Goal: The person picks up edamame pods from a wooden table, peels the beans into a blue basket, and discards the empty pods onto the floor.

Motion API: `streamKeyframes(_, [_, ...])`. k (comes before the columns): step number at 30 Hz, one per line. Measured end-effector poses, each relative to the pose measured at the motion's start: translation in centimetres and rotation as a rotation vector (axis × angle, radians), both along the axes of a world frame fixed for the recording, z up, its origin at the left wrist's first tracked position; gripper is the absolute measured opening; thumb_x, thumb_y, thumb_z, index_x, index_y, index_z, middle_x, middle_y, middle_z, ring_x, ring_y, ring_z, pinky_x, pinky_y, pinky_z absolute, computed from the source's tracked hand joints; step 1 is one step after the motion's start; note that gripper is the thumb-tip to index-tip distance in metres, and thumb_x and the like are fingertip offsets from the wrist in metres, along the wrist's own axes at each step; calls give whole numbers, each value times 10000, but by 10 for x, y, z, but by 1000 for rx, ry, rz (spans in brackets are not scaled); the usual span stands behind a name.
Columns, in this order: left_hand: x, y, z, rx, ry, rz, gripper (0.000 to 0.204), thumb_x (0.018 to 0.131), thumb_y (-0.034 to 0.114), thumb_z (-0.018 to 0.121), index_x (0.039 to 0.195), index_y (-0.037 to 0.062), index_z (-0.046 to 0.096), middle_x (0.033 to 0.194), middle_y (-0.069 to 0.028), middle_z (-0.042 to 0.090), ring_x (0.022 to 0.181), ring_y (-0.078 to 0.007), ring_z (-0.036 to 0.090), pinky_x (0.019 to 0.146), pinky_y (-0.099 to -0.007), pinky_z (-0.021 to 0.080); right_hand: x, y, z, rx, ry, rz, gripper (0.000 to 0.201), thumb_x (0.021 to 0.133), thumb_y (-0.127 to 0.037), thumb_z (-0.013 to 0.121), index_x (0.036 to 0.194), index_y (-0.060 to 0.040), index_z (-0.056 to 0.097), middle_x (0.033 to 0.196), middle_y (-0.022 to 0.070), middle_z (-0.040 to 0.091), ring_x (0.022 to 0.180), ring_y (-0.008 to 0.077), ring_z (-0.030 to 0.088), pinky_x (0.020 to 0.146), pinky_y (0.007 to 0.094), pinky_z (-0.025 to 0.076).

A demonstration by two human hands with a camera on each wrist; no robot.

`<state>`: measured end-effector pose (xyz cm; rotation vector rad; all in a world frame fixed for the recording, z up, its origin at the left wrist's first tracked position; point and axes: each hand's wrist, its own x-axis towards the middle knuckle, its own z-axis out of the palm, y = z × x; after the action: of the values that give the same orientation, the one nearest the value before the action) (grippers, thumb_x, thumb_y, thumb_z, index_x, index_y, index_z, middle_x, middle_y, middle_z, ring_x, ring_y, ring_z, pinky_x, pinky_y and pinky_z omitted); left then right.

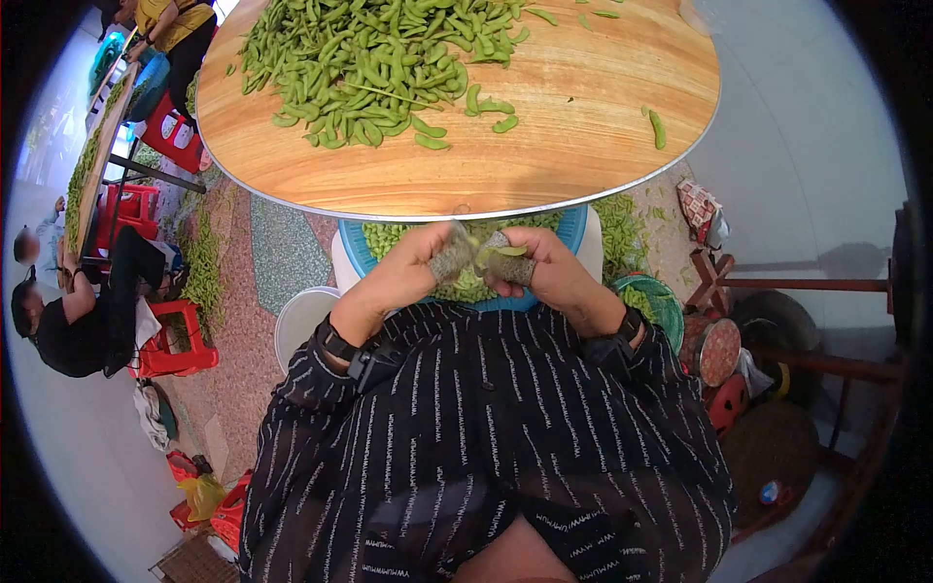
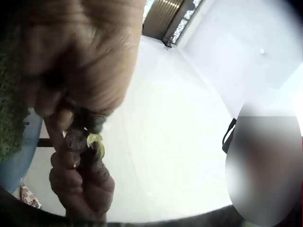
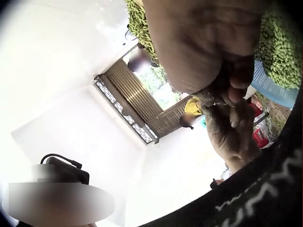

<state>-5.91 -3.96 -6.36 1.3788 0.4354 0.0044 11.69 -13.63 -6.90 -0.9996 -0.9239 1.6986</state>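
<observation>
In the head view my left hand (image 1: pixel 420 264) and right hand (image 1: pixel 556 272) meet just below the table's near edge, above a blue basin (image 1: pixel 355 255) of green beans. Grey wraps cover thumbs and fingertips. A split green pod (image 1: pixel 509 252) lies at the right fingers, which pinch it; the left fingers curl against its other end. The left wrist view has the left hand (image 2: pixel 90 56) close up, with the pod (image 2: pixel 96 141) between both hands' fingertips. Palms and curled fingers of the right hand (image 3: pixel 203 42) and left hand (image 3: pixel 232 135) fill much of the right wrist view, hiding the pod.
A heap of pods (image 1: pixel 369 68) covers the left of the wooden table (image 1: pixel 603 87), with loose pods around. A white bucket (image 1: pixel 299 325) and a green basket (image 1: pixel 663 309) flank my legs. People sit at another table on the left, near red stools (image 1: pixel 180 340).
</observation>
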Motion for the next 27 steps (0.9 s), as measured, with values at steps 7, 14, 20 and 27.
streamKeyframes(7, [5,-9,-6,206,-138,312,282,835,24,455,1115,-7,434,923,-10,543,839,-74,497,740,-218,400,3,-2,2,99,-271,-6,81,789,-70,486,821,-24,546,632,3,528,554,69,483,499,202,376])
streamKeyframes(14, [-18,2,-48,839,192,142,184,750,1,499,932,11,526,858,-142,575,791,-329,553,680,-322,431,94,-73,-25,54,-1190,-111,238,692,-71,588,916,-5,543,723,158,565,642,281,545,589,329,424])
streamKeyframes(20, [-9,-6,-38,1292,-156,104,167,634,-13,548,797,27,560,735,-133,546,683,-333,541,603,-401,420,163,-172,-102,-306,-1714,-154,234,619,-26,547,849,11,531,753,242,549,790,392,532,682,449,416])
streamKeyframes(27, [38,9,15,1357,-194,439,210,665,59,638,868,43,590,734,-111,546,673,-297,534,568,-351,424,131,-122,-55,-193,-1323,-278,112,620,-18,542,711,39,515,654,233,513,627,349,515,594,373,412])
